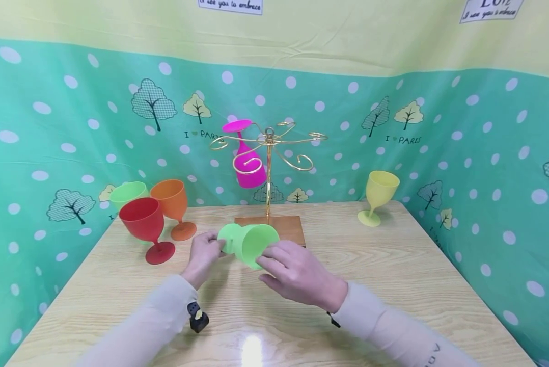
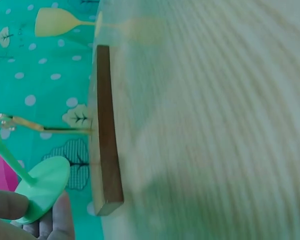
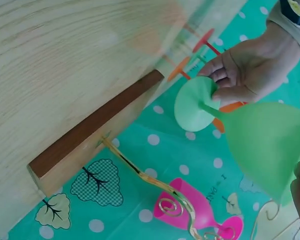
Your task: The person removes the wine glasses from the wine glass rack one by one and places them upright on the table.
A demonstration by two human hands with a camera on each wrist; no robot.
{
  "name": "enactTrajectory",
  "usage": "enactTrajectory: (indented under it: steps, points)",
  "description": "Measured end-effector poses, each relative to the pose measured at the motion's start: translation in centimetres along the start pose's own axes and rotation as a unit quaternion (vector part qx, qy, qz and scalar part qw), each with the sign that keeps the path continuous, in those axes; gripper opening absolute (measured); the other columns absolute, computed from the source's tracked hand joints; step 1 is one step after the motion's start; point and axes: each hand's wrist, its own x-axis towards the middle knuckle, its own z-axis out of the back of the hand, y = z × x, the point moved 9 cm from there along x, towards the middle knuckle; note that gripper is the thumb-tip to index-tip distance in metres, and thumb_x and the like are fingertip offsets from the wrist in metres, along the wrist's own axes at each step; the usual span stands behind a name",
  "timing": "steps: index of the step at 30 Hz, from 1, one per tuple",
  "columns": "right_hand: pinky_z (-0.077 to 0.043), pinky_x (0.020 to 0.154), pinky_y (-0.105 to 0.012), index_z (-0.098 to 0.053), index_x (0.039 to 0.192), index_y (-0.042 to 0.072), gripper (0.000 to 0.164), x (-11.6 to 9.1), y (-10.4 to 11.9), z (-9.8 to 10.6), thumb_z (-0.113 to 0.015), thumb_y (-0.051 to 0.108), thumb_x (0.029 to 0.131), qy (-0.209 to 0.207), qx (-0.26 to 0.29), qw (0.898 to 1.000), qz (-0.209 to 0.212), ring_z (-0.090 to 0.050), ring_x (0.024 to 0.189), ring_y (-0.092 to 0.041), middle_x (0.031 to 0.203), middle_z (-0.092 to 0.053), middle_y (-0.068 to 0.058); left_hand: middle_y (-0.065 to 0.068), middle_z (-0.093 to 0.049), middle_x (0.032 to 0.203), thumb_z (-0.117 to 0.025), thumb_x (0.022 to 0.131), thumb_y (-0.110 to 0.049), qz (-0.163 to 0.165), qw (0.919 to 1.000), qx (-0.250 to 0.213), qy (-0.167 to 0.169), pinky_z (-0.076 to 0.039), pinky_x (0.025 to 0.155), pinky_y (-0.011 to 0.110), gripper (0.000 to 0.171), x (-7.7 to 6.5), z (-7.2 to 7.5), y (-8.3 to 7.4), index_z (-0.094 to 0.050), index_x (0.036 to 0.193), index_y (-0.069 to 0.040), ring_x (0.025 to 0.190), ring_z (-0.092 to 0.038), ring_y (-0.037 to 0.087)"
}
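Note:
A light green plastic goblet (image 1: 258, 241) is held tilted above the table, its mouth facing toward me and to the right. My left hand (image 1: 204, 255) pinches the edge of its round foot; in the left wrist view, thumb and fingers lie on either side of the foot (image 2: 49, 182). My right hand (image 1: 297, 272) holds the bowl at its rim with curled fingers. In the right wrist view, the bowl (image 3: 262, 142) stretches from the stem toward the fingertips at the right edge. Behind the goblet stands a gold wire rack (image 1: 269, 178) with a magenta goblet (image 1: 250, 165) hanging upside down on its left.
The rack's wooden base (image 1: 283, 227) sits near the table's back edge. At the left stand a red goblet (image 1: 143, 221), an orange goblet (image 1: 170, 199) and another green goblet (image 1: 129, 190). A yellow goblet (image 1: 381, 191) stands back right. Patterned cloth (image 1: 320, 132) surrounds the table.

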Motion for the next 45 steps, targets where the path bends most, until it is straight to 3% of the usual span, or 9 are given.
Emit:
enactTrajectory:
  steps: [5, 10, 21, 26, 31, 36, 42, 45]
  points:
    - [-0.052, 0.08, -0.027, -0.069, 0.093, 0.007, 0.01, -0.3, 0.3, -0.5, -0.063, 0.006, 0.086, 0.0, -0.029, 0.999, 0.015, -0.058, 0.079, -0.017, 0.086, -0.063, 0.0, 0.019, -0.066, 0.101, -0.055, 0.09, 0.002, 0.007, 0.9999, 0.004, 0.015, -0.054, 0.084, 0.041, 0.026, -0.6, -1.1, 0.6, -0.061, 0.115, 0.007, 0.081, -0.065, 0.018]
    - [-0.049, 0.071, -0.024, -0.07, 0.087, 0.007, 0.019, -0.6, 0.2, -0.4, -0.051, 0.004, 0.093, -0.012, -0.035, 0.999, 0.015, -0.053, 0.072, -0.014, 0.079, -0.06, 0.002, 0.018, -0.066, 0.102, -0.055, 0.09, 0.004, 0.014, 0.9994, 0.004, 0.032, -0.054, 0.083, 0.041, 0.025, -0.9, -2.0, 1.1, -0.062, 0.114, 0.007, 0.08, -0.065, 0.018]
    - [-0.048, 0.065, -0.024, -0.067, 0.085, 0.006, 0.02, -0.7, -0.8, 1.7, -0.049, 0.002, 0.092, -0.033, -0.026, 0.999, -0.008, -0.055, 0.07, -0.015, 0.079, -0.06, 0.0, 0.016, -0.067, 0.095, -0.06, 0.087, 0.002, -0.003, 0.9975, -0.015, 0.069, -0.055, 0.081, 0.041, 0.018, -1.3, -3.4, 0.9, -0.064, 0.104, 0.007, 0.081, -0.068, 0.022]
    - [-0.046, 0.059, -0.021, -0.068, 0.085, 0.006, 0.021, -1.1, -1.7, 3.1, -0.048, 0.002, 0.091, -0.028, -0.027, 0.999, -0.012, -0.054, 0.067, -0.015, 0.079, -0.061, -0.001, 0.02, -0.066, 0.099, -0.063, 0.09, -0.005, -0.009, 0.9961, -0.012, 0.087, -0.054, 0.083, 0.042, 0.022, -0.9, -3.7, 1.0, -0.062, 0.109, 0.008, 0.089, -0.066, 0.03]
    - [-0.044, 0.054, -0.022, -0.068, 0.084, 0.004, 0.023, -1.9, -3.6, 4.5, -0.046, 0.002, 0.091, -0.023, -0.036, 0.999, -0.03, -0.051, 0.064, -0.016, 0.076, -0.058, -0.002, 0.024, -0.064, 0.103, -0.064, 0.089, -0.005, -0.01, 0.9972, 0.021, 0.071, -0.054, 0.082, 0.042, 0.026, 0.3, -3.5, 1.3, -0.06, 0.111, 0.008, 0.094, -0.063, 0.035]
    - [-0.046, 0.054, -0.028, -0.068, 0.086, 0.002, 0.024, -3.0, -6.4, 5.7, -0.045, 0.004, 0.092, -0.013, -0.056, 0.997, -0.056, -0.052, 0.064, -0.019, 0.077, -0.059, -0.005, 0.014, -0.065, 0.096, -0.066, 0.086, -0.005, -0.003, 0.9975, 0.054, 0.045, -0.053, 0.079, 0.041, 0.025, 2.0, -3.3, 1.8, -0.061, 0.109, 0.004, 0.093, -0.062, 0.034]
    - [-0.049, 0.061, -0.036, -0.067, 0.09, -0.002, 0.022, -4.1, -10.5, 6.5, -0.046, 0.005, 0.091, 0.014, -0.086, 0.992, -0.095, -0.055, 0.068, -0.025, 0.078, -0.059, -0.008, 0.011, -0.065, 0.096, -0.068, 0.084, -0.002, 0.003, 0.9974, 0.069, 0.021, -0.052, 0.08, 0.041, 0.027, 3.8, -3.0, 2.5, -0.062, 0.11, 0.002, 0.093, -0.062, 0.029]
    - [-0.05, 0.068, -0.039, -0.068, 0.093, -0.003, 0.017, -4.8, -12.7, 6.6, -0.052, 0.003, 0.088, 0.039, -0.105, 0.987, -0.119, -0.058, 0.073, -0.028, 0.081, -0.061, -0.011, 0.01, -0.066, 0.097, -0.067, 0.084, -0.002, 0.005, 0.9964, 0.084, 0.014, -0.052, 0.078, 0.04, 0.027, 4.3, -2.8, 2.8, -0.062, 0.111, 0.0, 0.09, -0.063, 0.025]
